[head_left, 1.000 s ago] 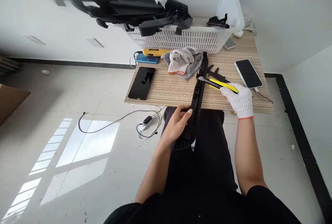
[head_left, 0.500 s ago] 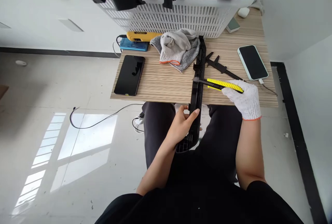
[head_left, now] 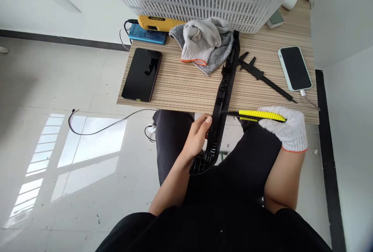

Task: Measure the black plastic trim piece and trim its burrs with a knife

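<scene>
My left hand (head_left: 198,137) is bare and closed round the left edge of a long black plastic trim piece (head_left: 223,96). The ribbed lower end of this piece lies over my lap, and its far end rests on the table beside the gloves. My right hand (head_left: 287,127), in a white knit glove with an orange hem, grips a tool with a yellow-and-black handle (head_left: 259,114). Its thin dark shaft points left, and the tip is at the trim piece's right edge; the tip is blurred, so contact is unclear. A black caliper (head_left: 262,77) lies just beyond my right hand.
On the wooden table (head_left: 180,88) are a dark phone (head_left: 142,75), a charging phone (head_left: 295,69), grey-white gloves (head_left: 201,42), a yellow device (head_left: 159,23) and a blue box (head_left: 148,34). A white basket (head_left: 204,1) holding black parts stands at the back. A cable (head_left: 110,124) hangs left.
My right hand and the tool have moved down toward me along the trim piece. My left hand has slid slightly up it. The view has also shifted.
</scene>
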`<state>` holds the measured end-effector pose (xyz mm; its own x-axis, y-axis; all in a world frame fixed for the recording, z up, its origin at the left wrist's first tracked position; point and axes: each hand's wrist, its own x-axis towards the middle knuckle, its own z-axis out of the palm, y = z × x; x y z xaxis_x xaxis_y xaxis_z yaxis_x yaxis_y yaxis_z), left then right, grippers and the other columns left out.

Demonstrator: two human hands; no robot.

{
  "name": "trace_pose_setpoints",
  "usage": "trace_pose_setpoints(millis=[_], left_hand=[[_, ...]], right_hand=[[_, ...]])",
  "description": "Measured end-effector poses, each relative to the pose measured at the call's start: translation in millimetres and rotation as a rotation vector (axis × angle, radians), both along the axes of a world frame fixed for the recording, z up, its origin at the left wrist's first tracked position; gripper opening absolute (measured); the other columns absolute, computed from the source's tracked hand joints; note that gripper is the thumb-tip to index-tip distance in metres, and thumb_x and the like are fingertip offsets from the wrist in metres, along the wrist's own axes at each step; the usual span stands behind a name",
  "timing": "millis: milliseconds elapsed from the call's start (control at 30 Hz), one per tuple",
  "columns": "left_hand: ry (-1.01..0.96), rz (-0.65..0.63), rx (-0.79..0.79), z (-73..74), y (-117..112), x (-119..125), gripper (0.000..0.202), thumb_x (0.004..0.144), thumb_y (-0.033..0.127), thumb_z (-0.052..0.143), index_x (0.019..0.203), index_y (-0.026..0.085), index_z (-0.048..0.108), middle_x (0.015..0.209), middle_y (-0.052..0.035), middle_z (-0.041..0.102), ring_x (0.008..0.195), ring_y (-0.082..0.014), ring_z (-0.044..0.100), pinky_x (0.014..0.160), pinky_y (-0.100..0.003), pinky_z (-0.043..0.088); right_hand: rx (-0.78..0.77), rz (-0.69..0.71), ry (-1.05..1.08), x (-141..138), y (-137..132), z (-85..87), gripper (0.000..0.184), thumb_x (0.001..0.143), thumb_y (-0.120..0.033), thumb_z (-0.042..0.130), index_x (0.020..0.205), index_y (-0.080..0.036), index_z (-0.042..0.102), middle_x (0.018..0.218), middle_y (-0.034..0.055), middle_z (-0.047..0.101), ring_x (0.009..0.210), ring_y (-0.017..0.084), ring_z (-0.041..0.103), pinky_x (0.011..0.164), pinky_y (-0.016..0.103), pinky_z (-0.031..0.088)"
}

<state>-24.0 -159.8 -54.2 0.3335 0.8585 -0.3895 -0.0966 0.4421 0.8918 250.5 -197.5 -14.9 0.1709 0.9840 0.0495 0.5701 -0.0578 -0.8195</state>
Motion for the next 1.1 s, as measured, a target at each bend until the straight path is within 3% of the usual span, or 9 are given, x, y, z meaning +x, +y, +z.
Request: trace_pose_setpoints(millis=[167,300,467,633,800,1100], left_hand=[[0.036,0.015,0.082,-1.8,2.2,2.5,0.052,0.088,0.07,0.061,0.077,0.019,0.057,0.06,0.0062,0.034,0.05,-0.0078,0.029,0.046,-0.022,0.026],[0.089,0.026,0.083,-1.8,0.5,2.3,0.054,0.083,0.072,0.066,0.087,0.019,0.066,0.057,0.0069,0.032,0.049,-0.0083,0.026,0.046,-0.024,0.022],[0.122,0.088,0.146,-2.9,-1.9,4.0,0.049,0.086,0.066,0.064,0.079,0.018,0.067,0.055,0.0062,0.03,0.049,-0.0087,0.027,0.047,-0.024,0.023],[0.212,0.166,0.206,-3.6,-3.5,7.1,0.045,0.09,0.06,0.062,0.077,0.018,0.069,0.052,0.0046,0.041,0.049,-0.0096,0.037,0.048,-0.023,0.03],[0.24,0.224,0.222,-4.0,-3.5,12.0,0.04,0.087,0.056,0.066,0.073,0.018,0.07,0.051,0.0042,0.043,0.049,-0.0099,0.039,0.048,-0.023,0.033],[0.132,0.164,0.133,-5.3,-1.0,14.4,0.047,0.085,0.06,0.068,0.07,0.016,0.064,0.053,0.0049,0.044,0.049,-0.0079,0.039,0.046,-0.02,0.034]], right_hand=[[-0.056,0.018,0.038,-2.3,-2.3,1.3,0.035,0.071,-0.04,0.089,0.101,-0.023,0.082,0.086,0.0063,0.08,0.067,0.021,0.074,0.059,0.03,0.061],[-0.052,-0.017,0.029,-4.4,-2.5,2.5,0.036,0.071,-0.041,0.089,0.102,-0.023,0.082,0.086,0.0065,0.08,0.069,0.022,0.075,0.062,0.031,0.063],[-0.052,-0.037,0.049,-5.8,-3.2,0.9,0.036,0.073,-0.038,0.088,0.104,-0.022,0.082,0.081,0.006,0.08,0.062,0.019,0.072,0.057,0.028,0.06],[-0.032,-0.041,0.03,-5.1,-1.5,0.4,0.035,0.072,-0.038,0.089,0.103,-0.024,0.082,0.086,0.0056,0.081,0.068,0.021,0.074,0.064,0.031,0.063],[-0.053,-0.019,0.073,-2.8,-0.4,3.0,0.032,0.071,-0.034,0.089,0.1,-0.023,0.083,0.083,0.0058,0.08,0.065,0.02,0.073,0.057,0.028,0.06],[-0.07,0.064,0.038,2.6,-3.6,0.6,0.033,0.073,-0.039,0.089,0.102,-0.025,0.082,0.084,0.0039,0.08,0.065,0.019,0.074,0.056,0.027,0.061]])
